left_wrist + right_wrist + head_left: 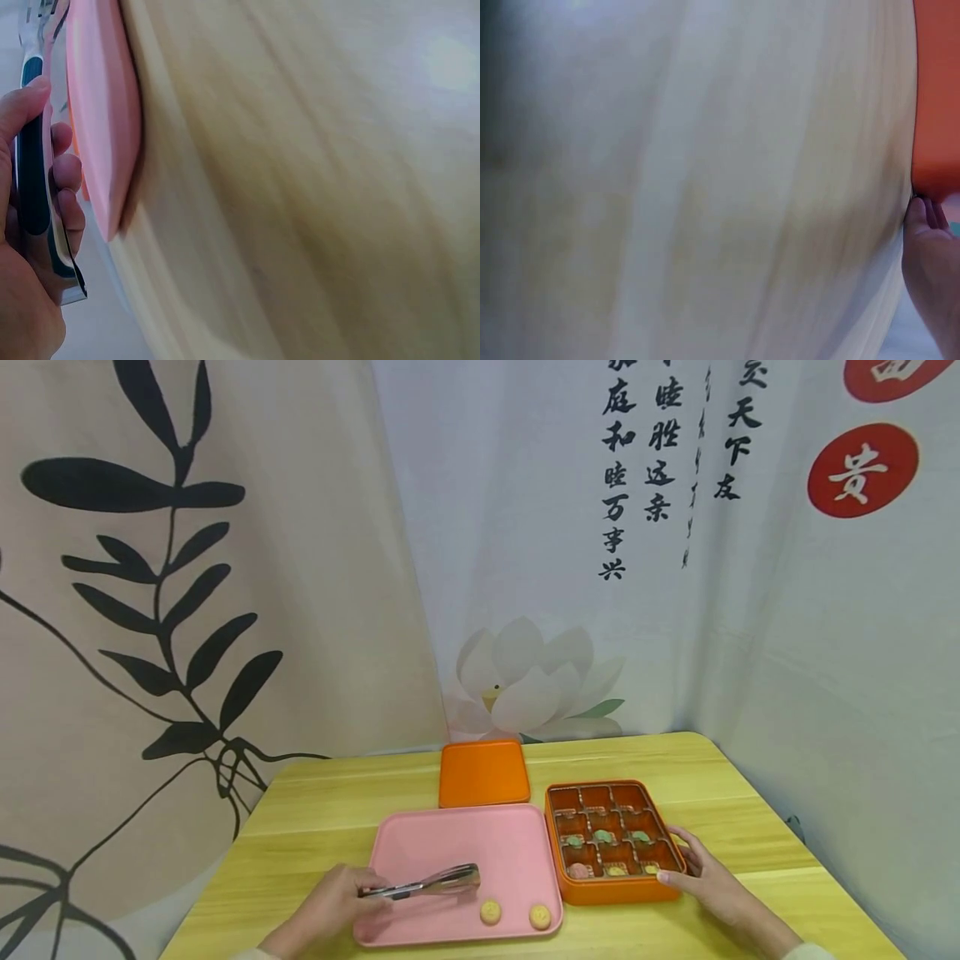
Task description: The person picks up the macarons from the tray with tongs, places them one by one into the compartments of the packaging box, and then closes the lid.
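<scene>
My left hand (pixel 341 902) grips metal tongs (pixel 427 885) with dark handle pads, seen closer in the left wrist view. The tongs reach over the pink tray (pixel 457 835), their flat ends left of two round yellow cookies (pixel 490 911) near the tray's front edge. At the right, my right hand (pixel 708 881) holds the front right corner of an orange box (pixel 622 891), thumb at the front and fingers along the side. A clear divided insert (pixel 596 799) fills the box. Its front row holds one pink and two yellow cookies, the row behind holds green ones.
An orange lid (pixel 483 774) lies flat behind the pink tray. The box stands close against the tray's right side. All of it is on a wooden table (pixel 322 802), with a printed curtain (pixel 525 568) hanging behind.
</scene>
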Demonstrator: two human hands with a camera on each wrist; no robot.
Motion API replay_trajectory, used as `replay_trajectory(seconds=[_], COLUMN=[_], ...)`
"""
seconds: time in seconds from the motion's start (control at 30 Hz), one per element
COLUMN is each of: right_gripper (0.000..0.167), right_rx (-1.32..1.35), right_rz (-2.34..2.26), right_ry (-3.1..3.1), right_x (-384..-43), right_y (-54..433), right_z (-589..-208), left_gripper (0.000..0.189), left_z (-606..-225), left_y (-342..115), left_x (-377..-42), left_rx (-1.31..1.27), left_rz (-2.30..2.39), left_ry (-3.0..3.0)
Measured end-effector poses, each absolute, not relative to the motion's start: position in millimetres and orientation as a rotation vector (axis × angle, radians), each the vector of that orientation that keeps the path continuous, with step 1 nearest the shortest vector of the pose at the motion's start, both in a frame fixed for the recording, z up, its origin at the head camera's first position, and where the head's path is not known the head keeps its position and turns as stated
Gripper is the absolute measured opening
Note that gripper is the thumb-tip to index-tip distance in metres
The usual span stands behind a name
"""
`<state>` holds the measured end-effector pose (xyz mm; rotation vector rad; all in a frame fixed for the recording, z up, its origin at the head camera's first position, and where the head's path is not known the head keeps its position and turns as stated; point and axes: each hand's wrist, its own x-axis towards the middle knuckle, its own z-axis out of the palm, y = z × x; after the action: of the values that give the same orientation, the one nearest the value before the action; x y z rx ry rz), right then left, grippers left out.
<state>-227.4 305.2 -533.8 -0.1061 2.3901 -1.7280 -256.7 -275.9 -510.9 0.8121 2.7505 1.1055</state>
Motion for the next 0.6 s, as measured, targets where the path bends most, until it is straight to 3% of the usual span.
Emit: replay_trajectory(seconds=[0.6], right_gripper=[0.083], right_rx=[-0.117], right_rz=[-1.720], right_ry=[2.415], right_x=[-227], right_y=[305], right_z=[-533], left_gripper=[0.011], left_z=[-493], left_y=[-228], left_x=[-298], left_rx=[0.849], left_rz=[1.091], left_ry=[2.865])
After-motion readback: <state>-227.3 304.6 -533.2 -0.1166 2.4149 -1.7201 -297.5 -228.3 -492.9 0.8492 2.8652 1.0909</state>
